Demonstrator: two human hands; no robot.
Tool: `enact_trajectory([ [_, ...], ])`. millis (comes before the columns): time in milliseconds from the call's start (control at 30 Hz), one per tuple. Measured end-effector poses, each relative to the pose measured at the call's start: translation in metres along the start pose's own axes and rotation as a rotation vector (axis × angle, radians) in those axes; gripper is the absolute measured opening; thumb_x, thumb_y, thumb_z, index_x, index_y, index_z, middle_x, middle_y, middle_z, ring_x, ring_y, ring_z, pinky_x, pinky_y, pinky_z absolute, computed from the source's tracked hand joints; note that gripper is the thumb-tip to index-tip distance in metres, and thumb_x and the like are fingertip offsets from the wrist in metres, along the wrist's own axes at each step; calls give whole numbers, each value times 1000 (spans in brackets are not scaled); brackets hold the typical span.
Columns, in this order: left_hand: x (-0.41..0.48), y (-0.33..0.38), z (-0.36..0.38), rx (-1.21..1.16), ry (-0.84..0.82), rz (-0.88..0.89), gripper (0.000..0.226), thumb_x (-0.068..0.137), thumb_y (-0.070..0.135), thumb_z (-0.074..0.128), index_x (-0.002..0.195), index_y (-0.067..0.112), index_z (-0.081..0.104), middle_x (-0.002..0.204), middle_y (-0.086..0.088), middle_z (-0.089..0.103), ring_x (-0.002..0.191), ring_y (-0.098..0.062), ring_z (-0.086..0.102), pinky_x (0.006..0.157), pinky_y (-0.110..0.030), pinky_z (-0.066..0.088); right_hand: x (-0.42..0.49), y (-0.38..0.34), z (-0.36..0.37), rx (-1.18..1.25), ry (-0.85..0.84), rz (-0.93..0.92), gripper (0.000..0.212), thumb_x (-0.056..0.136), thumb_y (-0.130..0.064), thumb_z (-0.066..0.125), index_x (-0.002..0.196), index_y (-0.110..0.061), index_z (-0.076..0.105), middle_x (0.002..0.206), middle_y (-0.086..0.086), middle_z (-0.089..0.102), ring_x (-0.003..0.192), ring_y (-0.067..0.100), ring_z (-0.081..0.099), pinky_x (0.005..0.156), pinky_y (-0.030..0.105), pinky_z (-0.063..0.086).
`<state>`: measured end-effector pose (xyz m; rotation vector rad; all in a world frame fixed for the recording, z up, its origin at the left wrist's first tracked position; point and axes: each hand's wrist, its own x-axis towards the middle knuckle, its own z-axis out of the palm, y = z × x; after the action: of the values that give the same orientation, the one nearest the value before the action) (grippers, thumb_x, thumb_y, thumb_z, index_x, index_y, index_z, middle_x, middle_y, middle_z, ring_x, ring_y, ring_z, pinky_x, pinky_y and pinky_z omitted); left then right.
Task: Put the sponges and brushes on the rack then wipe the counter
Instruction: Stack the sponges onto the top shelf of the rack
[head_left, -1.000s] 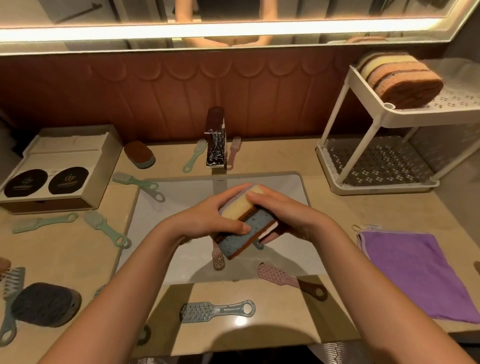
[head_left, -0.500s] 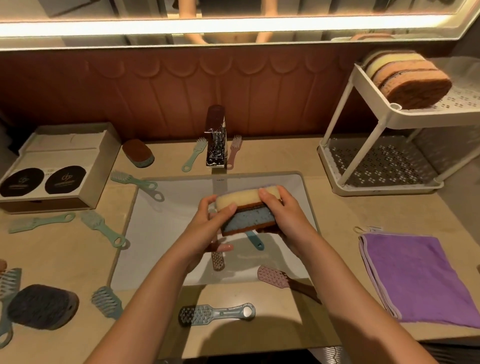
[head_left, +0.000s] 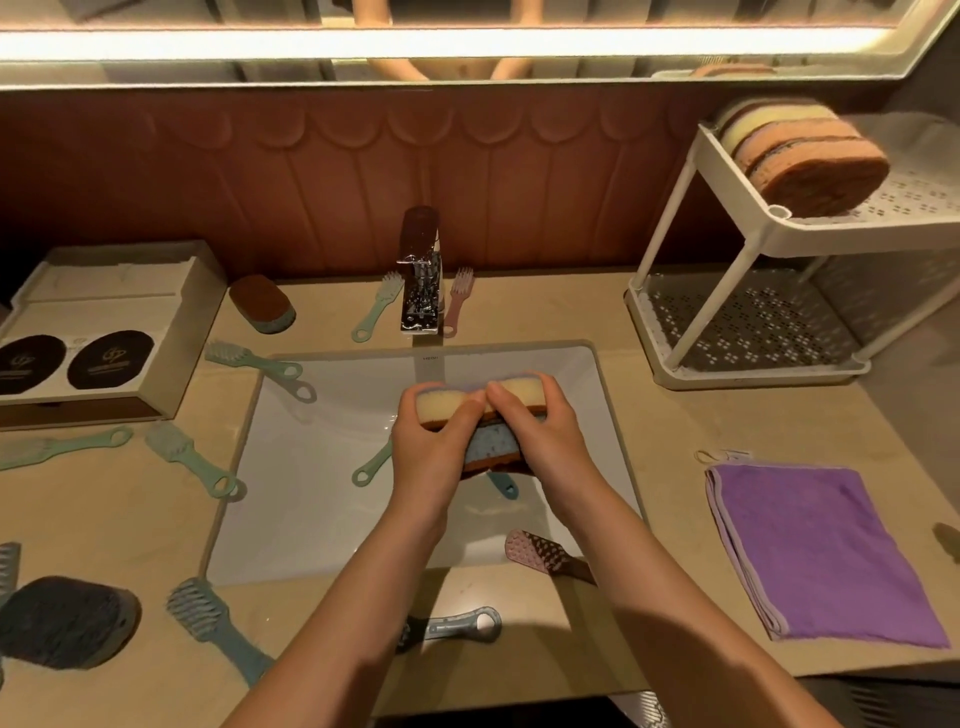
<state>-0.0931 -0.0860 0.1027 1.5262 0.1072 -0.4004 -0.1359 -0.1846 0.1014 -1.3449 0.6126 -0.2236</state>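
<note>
Gripping a stack (head_left: 467, 408) of sponges above the sink (head_left: 311, 467), left hand (head_left: 431, 457) and right hand (head_left: 550, 441) together, fingers curled round it from either side, thumbs meeting on the yellow top layer.

Early in the task, by the look of it.

Done: a few sponges (head_left: 810, 161) already lying on the rack's (head_left: 758, 382) top shelf.

Left to do:
- Carrying this stack across to the rack, well off to the right.
- Fetching the brown sponge (head_left: 262, 304) beside the box (head_left: 104, 322) and the dark sponge (head_left: 67, 621) at near left.
- Gathering the brushes (head_left: 192, 457) scattered all round: either side of the tap (head_left: 421, 291), along the sink's left rim, down in the sink, on the near edge.
- Wiping the counter (head_left: 675, 431), apparently not yet begun, judging by the purple cloth (head_left: 821, 551) lying flat and untouched at right.
</note>
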Motion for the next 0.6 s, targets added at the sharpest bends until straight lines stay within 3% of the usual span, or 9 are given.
enact_trajectory([
  [67, 1, 1, 2, 20, -18, 32, 30, 79, 24, 71, 102, 21, 53, 96, -11, 63, 88, -23, 66, 67, -36, 58, 1, 0, 0, -38, 41, -21, 30, 85, -34, 64, 106, -18, 53, 101, 9, 63, 91, 22, 65, 59, 29, 57],
  [200, 6, 0, 6, 132, -32, 125, 30, 80, 19, 70, 103, 18, 51, 93, -9, 62, 84, -21, 63, 67, -34, 58, 5, 3, 0, -135, 114, -88, 24, 87, -32, 62, 99, -13, 54, 89, 5, 63, 85, 21, 65, 71, 38, 57],
  [333, 10, 4, 16, 250, -17, 213, 27, 80, 22, 70, 98, 22, 51, 90, -4, 62, 87, -25, 62, 78, -46, 54, 10, -1, 0, -205, 176, -180, 17, 89, -25, 60, 94, -10, 55, 82, 0, 61, 71, 9, 58, 57, 13, 48],
  [400, 12, 10, 22, 251, -23, 252, 27, 81, 18, 69, 100, 15, 51, 89, -6, 62, 83, -23, 61, 73, -39, 54, 12, -6, -2, -248, 203, -211, 15, 89, -25, 59, 90, -11, 54, 79, 0, 59, 67, 7, 56, 51, 8, 43],
  [600, 17, 31, 44, 340, -60, 389, 26, 86, 16, 64, 105, 8, 48, 86, -1, 56, 71, -3, 53, 52, -5, 41, 23, -29, -10, -239, 276, -272, 11, 90, -24, 58, 91, -14, 55, 79, -4, 58, 70, 5, 56, 54, 11, 43],
])
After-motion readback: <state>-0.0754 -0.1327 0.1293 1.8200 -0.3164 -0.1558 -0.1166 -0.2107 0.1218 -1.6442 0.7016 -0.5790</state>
